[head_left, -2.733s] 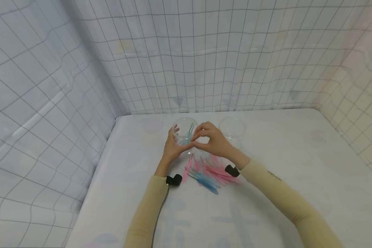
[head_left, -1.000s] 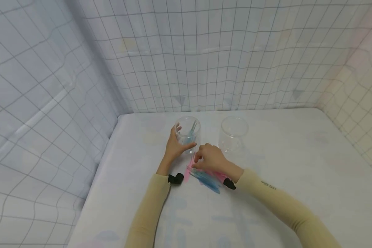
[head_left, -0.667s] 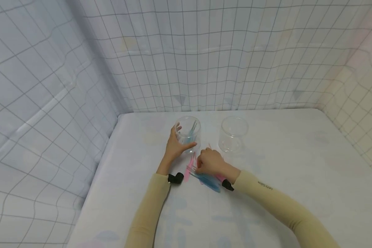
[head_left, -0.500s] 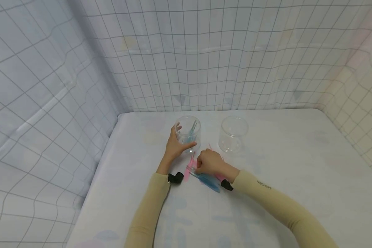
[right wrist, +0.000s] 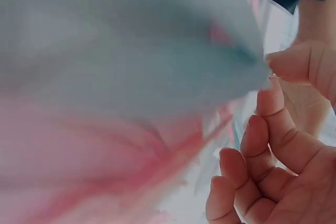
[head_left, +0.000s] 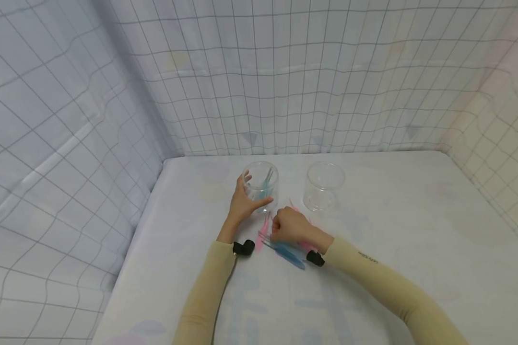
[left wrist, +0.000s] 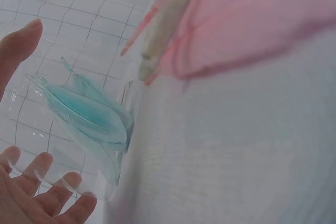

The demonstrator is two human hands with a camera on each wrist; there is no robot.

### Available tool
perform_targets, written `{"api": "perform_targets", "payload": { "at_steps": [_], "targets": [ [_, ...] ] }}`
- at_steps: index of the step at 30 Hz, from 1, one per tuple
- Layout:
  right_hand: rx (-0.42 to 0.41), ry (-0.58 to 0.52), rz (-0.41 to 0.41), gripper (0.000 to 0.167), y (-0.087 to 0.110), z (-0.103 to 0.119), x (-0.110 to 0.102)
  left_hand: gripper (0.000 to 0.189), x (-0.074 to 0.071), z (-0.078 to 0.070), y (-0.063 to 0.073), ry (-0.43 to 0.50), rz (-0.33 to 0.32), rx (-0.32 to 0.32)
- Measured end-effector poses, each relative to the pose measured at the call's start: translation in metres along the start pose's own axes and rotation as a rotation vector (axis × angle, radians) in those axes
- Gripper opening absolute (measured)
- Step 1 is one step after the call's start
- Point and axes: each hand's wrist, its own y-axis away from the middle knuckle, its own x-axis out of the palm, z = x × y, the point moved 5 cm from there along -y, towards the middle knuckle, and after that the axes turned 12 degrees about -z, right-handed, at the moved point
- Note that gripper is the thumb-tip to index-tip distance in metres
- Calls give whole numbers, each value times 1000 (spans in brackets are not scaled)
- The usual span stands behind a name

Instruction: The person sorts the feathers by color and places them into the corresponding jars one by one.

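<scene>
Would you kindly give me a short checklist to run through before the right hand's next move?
1. Left jar upright: ok, standing on the table.
2. Left jar steadied: ok, the left hand holds its side.
3. Jar colours unmixed: ok, only blue feathers show inside.
4. Hold of the right hand: ok, it appears to pinch a blue feather by one end.
5. Only one feather pinched: cannot tell, the close view is blurred.
6. Table cleared: not ok, pink feathers lie loose there.

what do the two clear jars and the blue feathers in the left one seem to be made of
Left jar and right jar: smooth, glossy glass or clear plastic; transparent walls and glinting rims leave it open. Blue feathers: probably dyed real feather, seemingly matte; a central shaft shows.
</scene>
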Motion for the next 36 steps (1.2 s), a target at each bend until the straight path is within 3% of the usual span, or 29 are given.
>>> {"api": "perform_targets", "payload": {
  "at_steps": [6,9,13,16,20,23,27,31,36],
  "targets": [
    [5,-69,-66,13,1,-3,-17,109,-1,-2,1,2,5,-1],
    [-16,-134,-156,9,0,-5,-29,109,0,-1,0,3,10,-1],
    [-42,-263,-366,6,-4,-9,-53,110,0,-1,-1,3,12,5],
    [-7,-378,-551,7,-7,-12,-74,110,0,0,-2,1,7,0],
    [108,-589,-754,12,-6,-5,-102,110,1,1,0,-7,-3,-15],
    [199,-734,-856,17,-12,-3,-113,110,0,2,1,-18,-7,-20],
    [252,-845,-947,22,-32,-14,-110,110,-1,4,2,-24,-4,-31],
    [218,-880,-1007,25,-51,-13,-105,109,-2,3,3,-12,-9,-39],
    [240,-837,-982,27,-65,-11,-93,108,-1,2,3,-6,0,-29]
  ]
}}
